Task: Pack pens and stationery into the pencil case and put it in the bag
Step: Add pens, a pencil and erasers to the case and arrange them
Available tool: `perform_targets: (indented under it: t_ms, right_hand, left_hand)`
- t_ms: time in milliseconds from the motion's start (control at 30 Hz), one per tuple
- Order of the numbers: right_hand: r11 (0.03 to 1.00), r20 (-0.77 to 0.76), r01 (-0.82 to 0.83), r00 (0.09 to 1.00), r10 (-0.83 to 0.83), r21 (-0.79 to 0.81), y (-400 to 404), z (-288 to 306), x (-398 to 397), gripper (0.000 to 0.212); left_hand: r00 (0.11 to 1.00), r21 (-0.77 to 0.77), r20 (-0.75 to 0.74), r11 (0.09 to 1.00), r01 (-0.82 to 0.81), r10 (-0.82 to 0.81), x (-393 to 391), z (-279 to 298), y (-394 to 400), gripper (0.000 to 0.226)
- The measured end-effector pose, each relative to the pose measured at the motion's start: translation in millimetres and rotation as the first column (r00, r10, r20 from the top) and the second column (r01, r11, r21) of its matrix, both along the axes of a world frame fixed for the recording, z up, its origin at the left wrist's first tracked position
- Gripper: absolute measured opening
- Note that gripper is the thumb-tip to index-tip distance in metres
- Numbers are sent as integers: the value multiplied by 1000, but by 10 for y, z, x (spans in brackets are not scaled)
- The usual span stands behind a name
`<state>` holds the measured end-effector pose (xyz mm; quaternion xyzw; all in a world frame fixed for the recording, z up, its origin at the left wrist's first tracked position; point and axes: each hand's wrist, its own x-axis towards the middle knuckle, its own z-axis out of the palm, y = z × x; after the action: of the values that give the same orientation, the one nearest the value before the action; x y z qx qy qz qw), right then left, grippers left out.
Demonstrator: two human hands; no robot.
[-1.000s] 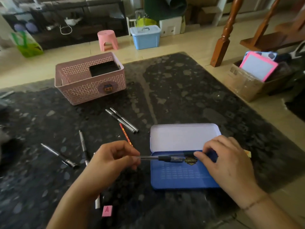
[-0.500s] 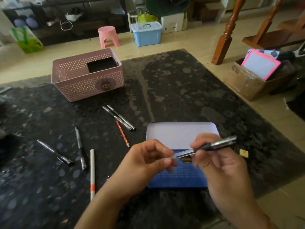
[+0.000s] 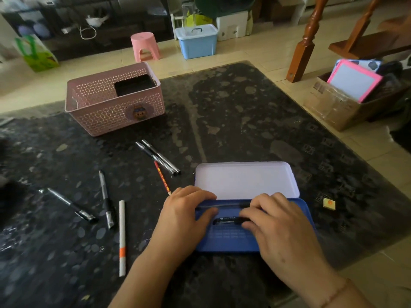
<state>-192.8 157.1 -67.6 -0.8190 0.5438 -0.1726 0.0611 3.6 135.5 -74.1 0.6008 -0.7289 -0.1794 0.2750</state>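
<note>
both hands have come down since half a second ago, and the pen they held up now lies in the open pencil case (image 3: 231, 241). the left hand (image 3: 184, 221) rests curled on the case's left end, its grip holding nothing; whether the right hand (image 3: 278, 225) pinches the black pen (image 3: 229, 219) cannot be told. loose pens (image 3: 159, 157) lie on the surface (image 3: 244, 121) at 10 o'clock, the pink basket (image 3: 115, 107) beyond.
</note>
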Motion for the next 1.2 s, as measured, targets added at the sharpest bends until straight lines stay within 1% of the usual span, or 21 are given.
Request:
perform_targets:
  t_ms: [67, 133, 233, 400, 533, 633, 700, 833, 867, 900, 933, 967, 1000, 1033, 1067, 1100, 1200]
  right_hand:
    - [999, -4, -2, 1000, 2, -47, -46, -50, 21, 15]
    - [998, 23, 7, 1000, -5, -59, -79, -43, 58, 15]
    - [996, 37, 9, 999, -6, -84, -112, -27, 104, 5]
    - [996, 61, 7, 998, -1, -93, -131, -94, 155, 10]
    - [996, 104, 30, 994, -21, -89, -128, -118, 175, 10]
    - [994, 113, 40, 993, -28, -106, -140, -137, 180, 21]
    - [993, 114, 33, 993, -20, -113, -140, -135, 179, 24]
    - [993, 168, 58, 985, -40, -105, -168, -103, 166, 24]
    - [991, 193, 80, 980, -58, -109, -177, -86, 161, 25]
    - [989, 217, 93, 974, -66, -116, -183, -68, 157, 27]
    - [987, 236, 100, 969, -69, -123, -188, -62, 144, 28]
    - [986, 252, 104, 965, -69, -129, -194, -59, 124, 28]
    - [986, 268, 109, 961, -72, -125, -196, -49, 102, 26]
    - [986, 286, 117, 955, -80, -116, -197, -40, 70, 25]
    - [986, 301, 126, 950, -89, -106, -201, -38, 37, 25]
    - [986, 309, 133, 946, -97, -99, -205, -34, 3, 25]
    - [988, 325, 138, 940, -108, -72, -235, -25, -79, 24]
  left_hand:
    - [1000, 5, -20, 1000, 2, -2, 16, -2, -11, 25]
    - [999, 31, -44, 999, 5, -4, 49, 9, -21, 26]
    - [997, 81, -78, 997, 9, -3, 114, 28, -43, 26]
    - [992, 100, -125, 995, 3, 9, 129, 39, -60, 20]
    - [981, 186, -178, 982, -40, 74, 139, 53, -70, 23]
    - [970, 237, -222, 970, -46, 100, 134, 82, -72, 25]
    - [969, 221, -222, 974, -56, 106, 135, 94, -89, 25]
    - [969, 60, -181, 985, -160, 168, 192, 89, -147, 24]
    - [971, 13, -143, 981, -193, 192, 251, 76, -196, 27]
    - [976, -37, -69, 977, -208, 205, 337, 63, -278, 30]
    - [980, -89, 40, 978, -190, 194, 439, 48, -402, 35]
    - [969, -120, 180, 982, -148, 168, 553, 41, -560, 41]
    - [936, -110, 330, 990, -93, 125, 660, 60, -729, 46]
    - [877, -64, 475, 997, -51, 76, 757, 96, -893, 48]
    - [798, -3, 603, 1000, -15, 14, 827, 145, -1040, 48]
    - [716, 47, 697, 999, 25, -50, 886, 187, -1163, 47]
    - [460, 83, 870, 973, 217, -177, 963, 328, -1412, 32]
